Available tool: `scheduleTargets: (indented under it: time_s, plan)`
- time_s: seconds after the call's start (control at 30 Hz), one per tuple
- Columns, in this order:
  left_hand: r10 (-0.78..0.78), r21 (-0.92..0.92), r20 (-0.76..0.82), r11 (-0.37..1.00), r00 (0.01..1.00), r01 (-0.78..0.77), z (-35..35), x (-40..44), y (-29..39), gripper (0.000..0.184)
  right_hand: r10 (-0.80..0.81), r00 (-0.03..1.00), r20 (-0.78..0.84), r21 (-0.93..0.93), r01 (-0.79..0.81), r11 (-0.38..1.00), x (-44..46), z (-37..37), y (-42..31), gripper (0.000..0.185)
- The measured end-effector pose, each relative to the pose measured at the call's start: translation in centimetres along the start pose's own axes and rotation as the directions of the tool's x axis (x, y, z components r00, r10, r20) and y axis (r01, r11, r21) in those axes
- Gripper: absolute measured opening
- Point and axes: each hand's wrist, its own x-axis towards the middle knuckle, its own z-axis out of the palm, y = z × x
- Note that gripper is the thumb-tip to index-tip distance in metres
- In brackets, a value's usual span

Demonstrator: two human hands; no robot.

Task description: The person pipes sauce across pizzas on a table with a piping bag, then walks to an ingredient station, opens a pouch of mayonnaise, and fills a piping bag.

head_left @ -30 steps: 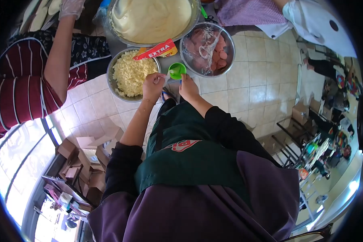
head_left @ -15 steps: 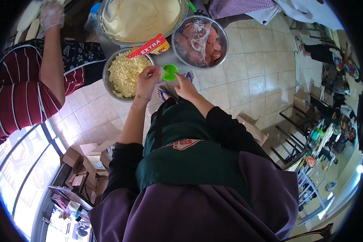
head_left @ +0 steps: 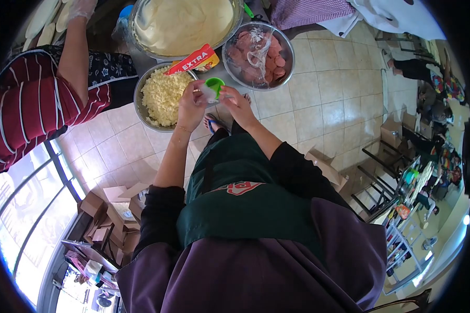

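A small bright green cup [head_left: 214,83] is held just above the near edge of the metal table. My right hand [head_left: 237,102] pinches its side. My left hand [head_left: 192,103] is closed on a thin, translucent piece of plastic [head_left: 208,94] against the cup's left side; its exact kind I cannot make out. Left of my hands is a metal bowl of crumbly pale yellow food [head_left: 164,96]. A red and yellow box marked EXTRA [head_left: 194,60] lies across that bowl's far rim. To the right, another metal bowl holds pink sliced meat [head_left: 258,56] with crumpled clear film on top.
A large basin of creamy pale yellow mixture [head_left: 185,23] stands farther back. At left is a co-worker in a striped red top [head_left: 34,104], with a plastic-gloved hand [head_left: 82,7]. Cardboard boxes [head_left: 112,214] are at lower left. A checkered cloth [head_left: 308,10] hangs at the back.
The green cup has moved slightly left and tilted, with my right hand coming closer to my left. The co-worker's gloved hand has moved away toward the top edge.
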Motion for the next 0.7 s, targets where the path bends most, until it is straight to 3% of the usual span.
scheduleTargets:
  time_s: [0.03,0.07,0.13,0.17,0.23,0.3,0.43,0.53,0.63,0.7]
  plan:
    - [0.000,-0.002,0.001,1.000,1.000,0.000,0.3,-0.1,0.0,0.046,-0.047,0.998,-0.047,0.134,0.053,0.990,0.0,0.4,-0.4,0.038]
    - [-0.001,-0.051,0.018,0.999,1.000,0.002,0.5,-0.1,0.1,0.046,-0.049,0.998,-0.049,0.131,0.055,0.990,0.1,0.6,-0.8,0.038]
    - [0.000,-0.100,0.035,0.995,0.999,0.004,0.8,-0.2,0.2,0.045,-0.090,0.996,-0.020,-0.054,0.088,0.995,0.7,0.6,-1.1,0.028]
    - [0.011,-0.145,0.005,0.989,1.000,-0.010,0.8,-0.2,0.2,0.045,-0.090,0.996,-0.019,-0.054,0.089,0.995,1.0,0.6,-1.3,0.028]
    - [0.021,-0.189,-0.028,0.982,0.999,-0.026,0.7,-0.1,-0.2,0.044,0.106,0.994,-0.040,0.131,-0.100,0.986,1.5,0.6,-1.5,0.023]
    - [0.033,-0.232,-0.146,0.970,0.989,-0.067,0.1,-0.2,-0.8,0.041,0.090,0.992,-0.089,0.158,-0.075,0.985,1.5,0.6,-1.5,0.020]
    - [0.032,-0.222,-0.193,0.972,0.981,-0.075,-1.0,-0.7,-2.1,0.038,0.042,0.981,-0.187,0.186,-0.006,0.983,1.5,0.0,-1.7,0.016]
    - [0.010,-0.209,-0.145,0.977,0.989,-0.041,-1.5,-0.7,-3.2,0.035,0.083,0.972,-0.222,0.236,-0.029,0.971,1.0,-0.1,-2.8,0.010]
    - [-0.046,-0.167,-0.246,0.986,0.968,0.005,-1.7,-0.8,-3.5,0.038,0.068,0.963,-0.259,0.286,0.009,0.958,1.4,-0.6,-2.2,0.010]
    - [-0.162,-0.380,-0.208,0.922,0.965,0.073,-1.3,-1.0,-3.1,0.040,0.110,0.969,-0.222,0.330,-0.032,0.944,1.6,-0.7,-1.9,0.010]
